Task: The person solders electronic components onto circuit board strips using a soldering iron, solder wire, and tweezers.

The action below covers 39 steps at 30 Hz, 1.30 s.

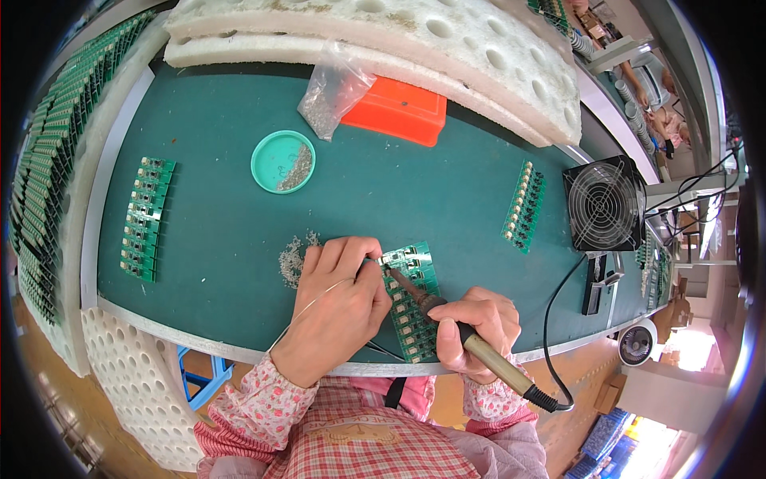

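Board in work: a green circuit board (411,327) lies on the green table (215,215) at its near edge, between the two hands, its long side running near to far.
Left hand: the left hand (339,295) rests at the board's left side, thumb and forefinger close together by the far-left corner; whether they pinch a small part, I cannot tell.
Right hand: the right hand (479,331) has its fingers closed round the handle of a soldering iron (495,361), whose tip points to the board's far-left part, just beside the left fingertips; contact is too small to tell.
Loose parts: a small pile (291,263) lies just beyond the left hand; more sit in a round turquoise dish (254,164) farther off, near a clear bag (325,104) and a red box (399,112).
Other boards: one board (146,219) lies at the left, another (524,207) at the right, near a black fan (602,203).
Progress: soldering looks under way at the board's far end. Many parts lie unused; which joints or boards are finished, I cannot tell.
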### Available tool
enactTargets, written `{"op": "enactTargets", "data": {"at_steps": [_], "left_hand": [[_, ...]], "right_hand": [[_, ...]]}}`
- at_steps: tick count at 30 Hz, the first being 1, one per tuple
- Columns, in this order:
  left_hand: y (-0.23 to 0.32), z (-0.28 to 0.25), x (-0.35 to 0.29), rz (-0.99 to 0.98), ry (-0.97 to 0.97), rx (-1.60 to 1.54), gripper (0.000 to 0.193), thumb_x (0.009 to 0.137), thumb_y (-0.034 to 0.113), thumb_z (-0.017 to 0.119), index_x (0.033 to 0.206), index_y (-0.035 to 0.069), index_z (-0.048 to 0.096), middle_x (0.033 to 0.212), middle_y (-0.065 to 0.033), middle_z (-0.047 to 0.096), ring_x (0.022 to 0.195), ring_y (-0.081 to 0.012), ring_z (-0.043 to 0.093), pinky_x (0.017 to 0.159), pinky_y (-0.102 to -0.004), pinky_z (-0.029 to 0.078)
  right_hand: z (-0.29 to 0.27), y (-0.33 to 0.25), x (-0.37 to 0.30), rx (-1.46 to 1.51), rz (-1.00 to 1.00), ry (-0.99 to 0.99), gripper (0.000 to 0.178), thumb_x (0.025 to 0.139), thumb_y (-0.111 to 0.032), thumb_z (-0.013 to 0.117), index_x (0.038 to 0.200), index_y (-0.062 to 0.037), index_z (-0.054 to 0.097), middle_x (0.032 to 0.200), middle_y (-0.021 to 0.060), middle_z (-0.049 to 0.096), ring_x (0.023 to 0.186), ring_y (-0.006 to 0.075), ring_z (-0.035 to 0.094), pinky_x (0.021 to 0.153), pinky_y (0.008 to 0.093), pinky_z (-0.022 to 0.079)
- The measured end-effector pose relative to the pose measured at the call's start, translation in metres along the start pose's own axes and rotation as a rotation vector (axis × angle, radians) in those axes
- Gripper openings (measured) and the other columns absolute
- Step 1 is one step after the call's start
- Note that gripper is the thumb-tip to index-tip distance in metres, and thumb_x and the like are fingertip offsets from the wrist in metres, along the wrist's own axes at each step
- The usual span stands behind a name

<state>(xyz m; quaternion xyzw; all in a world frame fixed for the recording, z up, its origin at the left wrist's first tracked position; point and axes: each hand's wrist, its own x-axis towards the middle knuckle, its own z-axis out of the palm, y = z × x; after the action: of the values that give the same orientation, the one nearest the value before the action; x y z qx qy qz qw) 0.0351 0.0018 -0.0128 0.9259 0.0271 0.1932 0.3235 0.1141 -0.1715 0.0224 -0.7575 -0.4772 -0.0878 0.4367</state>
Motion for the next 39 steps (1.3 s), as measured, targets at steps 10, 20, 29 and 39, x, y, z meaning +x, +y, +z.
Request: {"op": "enactTargets", "data": {"at_steps": [10,20,29,39], "left_hand": [[0.001,-0.001,0.000,-0.003,0.010,-0.034,0.014,0.069,-0.001,0.070,0.073,0.002,0.057,0.105,-0.0076,0.058,0.092,-0.0283,0.056,0.075,-0.0402,0.042],[0.001,-0.004,-0.002,-0.002,0.020,-0.050,0.012,0.070,-0.001,0.069,0.075,0.001,0.058,0.107,-0.0080,0.061,0.093,-0.0278,0.059,0.076,-0.0397,0.043],[0.012,-0.041,-0.028,0.089,-0.220,-0.021,0.027,0.074,0.019,0.079,0.094,0.007,0.066,0.110,-0.0037,0.063,0.106,-0.0259,0.059,0.089,-0.0414,0.041],[0.006,-0.043,-0.056,0.220,-0.226,0.033,0.031,0.071,0.010,0.080,0.100,0.010,0.068,0.099,-0.0015,0.063,0.096,-0.0237,0.060,0.085,-0.0396,0.041]], "right_hand": [[0.006,-0.015,0.009,-0.140,-0.128,-0.088,0.020,0.068,0.000,0.072,0.085,-0.0057,0.063,0.054,0.0003,0.047,0.042,0.0166,0.046,0.039,0.0299,0.035],[-0.012,-0.010,-0.002,-0.063,-0.038,0.113,0.010,0.075,-0.003,0.070,0.084,-0.0037,0.066,0.058,0.0011,0.058,0.043,0.0163,0.050,0.041,0.0292,0.040],[-0.017,-0.003,-0.046,-0.129,0.288,0.240,0.007,0.086,-0.009,0.066,0.087,-0.0038,0.062,0.065,0.0050,0.063,0.046,0.0178,0.052,0.046,0.0306,0.042],[-0.010,-0.005,-0.051,-0.044,0.259,0.263,0.007,0.087,-0.007,0.065,0.091,-0.0030,0.063,0.065,0.0053,0.062,0.046,0.0179,0.052,0.046,0.0309,0.041]]}}
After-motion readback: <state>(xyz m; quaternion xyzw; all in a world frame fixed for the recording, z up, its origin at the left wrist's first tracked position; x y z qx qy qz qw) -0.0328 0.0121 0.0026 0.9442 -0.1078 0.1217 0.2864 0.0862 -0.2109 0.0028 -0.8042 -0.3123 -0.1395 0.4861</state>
